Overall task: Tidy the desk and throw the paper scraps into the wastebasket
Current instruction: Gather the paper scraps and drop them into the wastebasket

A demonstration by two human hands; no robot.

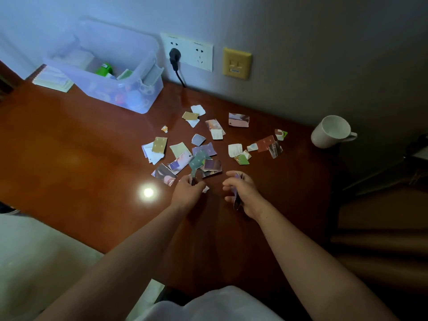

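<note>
Several torn paper scraps (203,149) lie scattered across the middle of the reddish-brown desk (69,140). My left hand (187,193) sits at the near edge of the pile and pinches a few scraps between its fingertips. My right hand (240,191) is just right of it, fingers curled round a small stack of scraps held upright. A small white scrap (205,189) lies on the desk between the two hands. No wastebasket is in view.
A clear plastic storage box (143,63) with small items stands at the back left, a notepad (52,78) beside it. A white mug (331,132) lies tipped at the right edge. A black plug (174,56) sits in the wall socket. A lamp glare (148,192) shines left of my hands.
</note>
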